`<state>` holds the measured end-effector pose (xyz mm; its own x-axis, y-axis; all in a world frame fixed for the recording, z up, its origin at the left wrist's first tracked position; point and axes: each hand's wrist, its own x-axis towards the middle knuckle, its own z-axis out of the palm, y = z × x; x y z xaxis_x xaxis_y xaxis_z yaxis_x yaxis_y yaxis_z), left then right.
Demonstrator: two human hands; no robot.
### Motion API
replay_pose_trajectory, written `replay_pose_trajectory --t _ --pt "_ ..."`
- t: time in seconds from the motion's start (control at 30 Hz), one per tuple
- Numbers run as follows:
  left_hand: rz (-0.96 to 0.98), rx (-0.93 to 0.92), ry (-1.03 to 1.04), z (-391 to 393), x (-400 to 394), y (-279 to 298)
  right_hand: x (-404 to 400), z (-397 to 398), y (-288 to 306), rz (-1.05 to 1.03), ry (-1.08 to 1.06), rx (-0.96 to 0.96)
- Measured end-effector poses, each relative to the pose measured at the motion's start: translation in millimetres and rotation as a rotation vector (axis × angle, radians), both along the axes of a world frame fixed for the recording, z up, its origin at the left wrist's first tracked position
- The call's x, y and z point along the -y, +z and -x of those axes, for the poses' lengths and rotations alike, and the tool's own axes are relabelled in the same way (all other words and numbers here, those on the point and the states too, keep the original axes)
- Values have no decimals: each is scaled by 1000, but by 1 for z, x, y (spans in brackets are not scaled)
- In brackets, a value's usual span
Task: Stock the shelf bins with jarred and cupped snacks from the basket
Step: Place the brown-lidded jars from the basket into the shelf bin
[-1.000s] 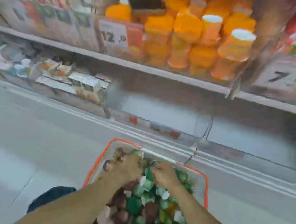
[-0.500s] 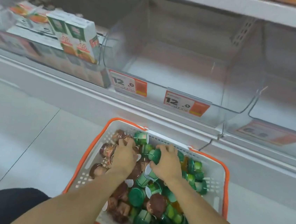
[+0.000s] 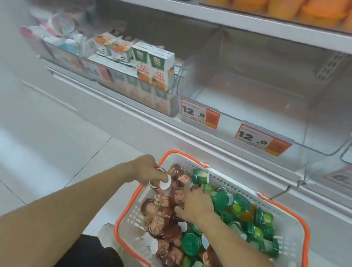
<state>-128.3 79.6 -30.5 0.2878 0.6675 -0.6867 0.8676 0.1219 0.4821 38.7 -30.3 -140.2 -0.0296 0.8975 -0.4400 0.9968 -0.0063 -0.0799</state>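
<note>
Two brown cups (image 3: 161,183) were pinched in the left hand (image 3: 147,169), lifted just above the basket's (image 3: 288,212) left rim; half a second before, that hand lay flat on the heap. Right hand (image 3: 196,203) had shifted from the green cups (image 3: 222,201) to the brown pile (image 3: 162,216), fingers curled among cups; whether its grip had closed on one I could not tell. Basket sat on the floor (image 3: 39,140) below the shelf. Clear bin (image 3: 250,102) behind the 12.0 price tags (image 3: 200,114) held nothing, juice cartons (image 3: 156,66) beside it at left. Judgement: picking had begun, brown cups first; no stock placed yet.
</note>
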Motion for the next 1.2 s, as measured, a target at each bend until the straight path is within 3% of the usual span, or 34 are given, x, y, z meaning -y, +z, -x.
replay_pose_trajectory --t 0.13,0.27,0.37,0.53,0.7,0.8,0.97,1.2 --pt "81 42 -75 19 10 23 9 21 -7 30 -1 125" --pt "74 95 -134 20 28 31 20 23 2 -22 -91 -8" --pt "91 137 -186 14 34 43 23 13 25 -33 -394 -322" --pt "174 361 -186 7 35 71 25 -20 107 74 -866 -992" --pt "328 603 -92 -4 37 89 31 -44 179 57 -1031 -1537" --pt "399 716 -80 -18 43 94 29 -47 208 -27 -983 -1585" --pt "611 867 9 -43 44 106 27 -52 239 -177 -804 -1450" --pt "454 861 43 -62 39 109 7 -70 263 -305 -721 -1422"
